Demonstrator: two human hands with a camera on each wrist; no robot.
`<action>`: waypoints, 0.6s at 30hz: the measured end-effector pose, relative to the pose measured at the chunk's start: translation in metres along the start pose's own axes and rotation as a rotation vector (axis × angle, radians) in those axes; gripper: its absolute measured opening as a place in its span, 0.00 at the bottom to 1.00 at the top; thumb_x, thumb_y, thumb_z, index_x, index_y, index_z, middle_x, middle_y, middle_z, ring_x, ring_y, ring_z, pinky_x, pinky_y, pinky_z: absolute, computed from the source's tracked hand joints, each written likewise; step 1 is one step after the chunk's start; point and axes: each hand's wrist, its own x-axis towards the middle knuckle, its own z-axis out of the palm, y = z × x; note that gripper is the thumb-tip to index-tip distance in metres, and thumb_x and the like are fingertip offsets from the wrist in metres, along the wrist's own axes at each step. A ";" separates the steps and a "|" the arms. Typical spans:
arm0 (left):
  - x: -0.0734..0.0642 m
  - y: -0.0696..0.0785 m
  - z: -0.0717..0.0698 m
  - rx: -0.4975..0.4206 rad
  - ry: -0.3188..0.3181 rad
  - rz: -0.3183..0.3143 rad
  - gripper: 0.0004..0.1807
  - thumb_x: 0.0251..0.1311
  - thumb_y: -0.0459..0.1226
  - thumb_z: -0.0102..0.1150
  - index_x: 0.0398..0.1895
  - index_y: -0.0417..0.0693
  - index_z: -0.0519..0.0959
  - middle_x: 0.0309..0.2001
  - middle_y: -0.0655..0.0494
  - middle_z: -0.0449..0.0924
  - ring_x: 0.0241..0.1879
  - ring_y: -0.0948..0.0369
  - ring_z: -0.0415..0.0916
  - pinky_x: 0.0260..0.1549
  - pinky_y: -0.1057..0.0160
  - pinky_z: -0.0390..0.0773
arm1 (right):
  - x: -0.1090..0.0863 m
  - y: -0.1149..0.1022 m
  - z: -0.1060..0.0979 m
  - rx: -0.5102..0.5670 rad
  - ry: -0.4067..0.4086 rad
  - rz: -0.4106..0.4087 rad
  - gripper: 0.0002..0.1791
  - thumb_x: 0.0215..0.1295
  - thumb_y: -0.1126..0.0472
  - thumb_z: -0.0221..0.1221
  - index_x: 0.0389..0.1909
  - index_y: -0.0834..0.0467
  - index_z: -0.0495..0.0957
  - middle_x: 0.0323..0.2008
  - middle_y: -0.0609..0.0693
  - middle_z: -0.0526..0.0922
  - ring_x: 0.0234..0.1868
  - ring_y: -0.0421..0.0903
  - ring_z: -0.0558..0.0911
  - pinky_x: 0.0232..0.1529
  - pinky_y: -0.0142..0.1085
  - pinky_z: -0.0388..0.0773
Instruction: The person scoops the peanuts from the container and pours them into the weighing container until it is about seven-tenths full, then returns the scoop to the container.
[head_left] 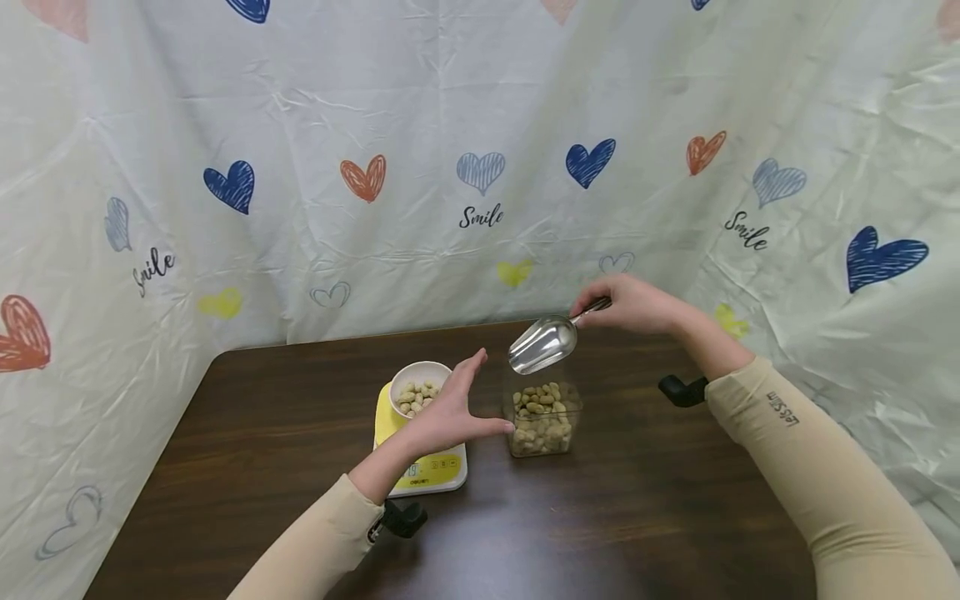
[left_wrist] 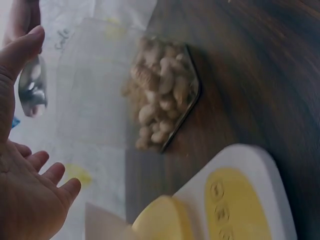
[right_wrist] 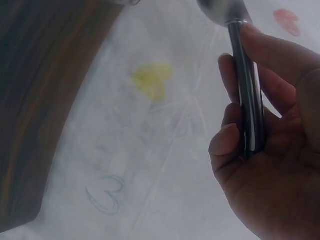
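Note:
My right hand (head_left: 628, 302) grips a metal scoop (head_left: 544, 343) by its handle (right_wrist: 247, 90), above a clear square container (head_left: 517, 450) part full of peanuts in the shell (head_left: 542, 412). The scoop's bowl tilts down to the left and looks bare inside. My left hand (head_left: 450, 410), thumb and fingers spread wide, is between the container and a white bowl (head_left: 408, 368); in the head view its thumb tip meets the container's left edge, but whether it touches I cannot tell. The bowl holds several pale peanuts (head_left: 415, 398) and sits on a yellow and white kitchen scale (head_left: 441, 473), partly hidden by that hand.
Everything stands on a dark wooden table (head_left: 285, 425). A white curtain (head_left: 420, 100) printed with hearts and "Smile" hangs behind the table's far edge and along both sides. Dark camera mounts (head_left: 405, 518) are strapped at both wrists.

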 end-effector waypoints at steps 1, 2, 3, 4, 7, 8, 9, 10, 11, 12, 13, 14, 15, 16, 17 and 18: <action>0.002 0.000 0.003 -0.006 -0.002 -0.006 0.68 0.49 0.62 0.76 0.84 0.65 0.39 0.81 0.61 0.45 0.78 0.60 0.44 0.71 0.47 0.57 | 0.000 0.001 0.001 -0.004 -0.007 0.000 0.06 0.68 0.57 0.69 0.43 0.51 0.88 0.44 0.46 0.87 0.47 0.46 0.82 0.47 0.45 0.77; 0.004 0.000 0.007 -0.012 -0.003 -0.011 0.68 0.49 0.62 0.76 0.84 0.64 0.39 0.81 0.60 0.44 0.78 0.59 0.44 0.71 0.47 0.57 | 0.000 0.003 0.001 -0.008 -0.015 -0.001 0.06 0.68 0.57 0.69 0.43 0.51 0.88 0.44 0.46 0.87 0.47 0.46 0.82 0.48 0.45 0.77; 0.006 0.000 0.009 -0.012 -0.001 -0.014 0.68 0.49 0.61 0.76 0.84 0.63 0.39 0.81 0.59 0.44 0.78 0.58 0.44 0.71 0.47 0.57 | 0.000 0.004 0.002 -0.012 -0.022 -0.003 0.06 0.68 0.57 0.69 0.43 0.51 0.88 0.45 0.46 0.87 0.48 0.46 0.82 0.49 0.45 0.77; 0.009 -0.001 0.012 -0.012 -0.003 -0.020 0.68 0.48 0.61 0.77 0.84 0.63 0.39 0.81 0.58 0.44 0.78 0.59 0.44 0.71 0.48 0.57 | -0.001 0.005 0.003 -0.018 -0.025 -0.006 0.05 0.67 0.57 0.69 0.43 0.51 0.88 0.45 0.46 0.87 0.48 0.46 0.82 0.49 0.45 0.77; 0.016 -0.001 0.019 0.003 -0.009 -0.030 0.69 0.47 0.62 0.77 0.84 0.61 0.39 0.81 0.55 0.44 0.79 0.57 0.43 0.71 0.48 0.57 | -0.001 0.007 0.006 -0.032 -0.033 -0.027 0.05 0.67 0.58 0.69 0.42 0.51 0.88 0.44 0.45 0.87 0.48 0.46 0.82 0.49 0.46 0.77; 0.018 -0.001 0.020 0.008 -0.011 -0.031 0.69 0.48 0.62 0.77 0.84 0.60 0.39 0.81 0.54 0.44 0.79 0.57 0.43 0.71 0.47 0.57 | -0.001 0.007 0.007 -0.044 -0.035 -0.033 0.05 0.67 0.58 0.69 0.42 0.51 0.88 0.43 0.45 0.87 0.47 0.46 0.82 0.49 0.46 0.77; 0.020 -0.001 0.022 0.010 -0.014 -0.033 0.69 0.48 0.61 0.77 0.84 0.59 0.39 0.81 0.53 0.43 0.79 0.56 0.43 0.71 0.47 0.57 | -0.001 0.008 0.009 -0.058 -0.037 -0.040 0.05 0.67 0.58 0.69 0.41 0.50 0.88 0.43 0.44 0.87 0.46 0.45 0.82 0.48 0.45 0.77; 0.022 -0.001 0.023 0.012 -0.017 -0.038 0.69 0.48 0.61 0.77 0.84 0.59 0.39 0.81 0.52 0.43 0.79 0.56 0.43 0.71 0.47 0.57 | 0.000 0.008 0.011 -0.078 -0.040 -0.048 0.04 0.67 0.58 0.69 0.41 0.50 0.88 0.42 0.43 0.87 0.45 0.45 0.82 0.48 0.45 0.77; 0.023 -0.001 0.024 0.013 -0.021 -0.043 0.69 0.48 0.61 0.77 0.84 0.58 0.39 0.81 0.51 0.43 0.79 0.55 0.43 0.71 0.47 0.57 | 0.001 0.008 0.013 -0.097 -0.045 -0.058 0.04 0.66 0.58 0.69 0.40 0.49 0.88 0.41 0.42 0.87 0.44 0.44 0.82 0.47 0.45 0.78; 0.024 -0.001 0.025 0.013 -0.024 -0.048 0.69 0.48 0.60 0.77 0.85 0.58 0.39 0.82 0.51 0.43 0.79 0.55 0.43 0.71 0.47 0.57 | 0.002 0.008 0.015 -0.120 -0.049 -0.067 0.04 0.66 0.58 0.69 0.40 0.49 0.88 0.40 0.42 0.87 0.43 0.43 0.82 0.46 0.44 0.78; 0.026 -0.001 0.026 0.011 -0.025 -0.051 0.69 0.48 0.60 0.77 0.84 0.58 0.39 0.82 0.50 0.43 0.79 0.54 0.43 0.71 0.46 0.57 | 0.003 0.008 0.017 -0.142 -0.053 -0.078 0.03 0.67 0.58 0.69 0.40 0.48 0.88 0.39 0.41 0.86 0.42 0.42 0.82 0.45 0.44 0.78; 0.027 -0.001 0.027 0.009 -0.027 -0.053 0.69 0.48 0.60 0.77 0.85 0.58 0.39 0.82 0.50 0.43 0.79 0.54 0.43 0.71 0.46 0.57 | 0.004 0.008 0.020 -0.165 -0.057 -0.089 0.03 0.66 0.58 0.69 0.39 0.48 0.88 0.39 0.40 0.86 0.41 0.41 0.82 0.44 0.44 0.78; 0.028 -0.002 0.028 0.008 -0.029 -0.057 0.70 0.48 0.60 0.77 0.85 0.58 0.39 0.82 0.50 0.42 0.79 0.54 0.42 0.71 0.46 0.57 | 0.005 0.008 0.022 -0.184 -0.059 -0.106 0.03 0.66 0.58 0.69 0.39 0.48 0.88 0.38 0.40 0.86 0.41 0.41 0.82 0.44 0.44 0.78; 0.029 -0.002 0.028 0.009 -0.029 -0.057 0.70 0.48 0.60 0.77 0.85 0.58 0.39 0.82 0.50 0.43 0.79 0.55 0.42 0.71 0.47 0.57 | 0.006 0.007 0.025 -0.202 -0.063 -0.119 0.03 0.66 0.58 0.69 0.39 0.49 0.88 0.38 0.40 0.86 0.40 0.41 0.82 0.44 0.44 0.79; 0.030 -0.002 0.029 0.006 -0.029 -0.055 0.70 0.48 0.60 0.77 0.85 0.58 0.39 0.82 0.50 0.43 0.79 0.55 0.42 0.71 0.47 0.56 | 0.007 0.007 0.028 -0.215 -0.066 -0.129 0.03 0.65 0.59 0.69 0.38 0.49 0.88 0.38 0.40 0.86 0.41 0.42 0.82 0.44 0.44 0.78; 0.031 -0.003 0.029 0.003 -0.030 -0.054 0.70 0.48 0.60 0.77 0.85 0.58 0.39 0.82 0.51 0.43 0.79 0.55 0.43 0.71 0.47 0.56 | 0.008 0.006 0.030 -0.230 -0.070 -0.136 0.03 0.65 0.59 0.69 0.38 0.49 0.88 0.37 0.40 0.86 0.42 0.44 0.82 0.47 0.45 0.77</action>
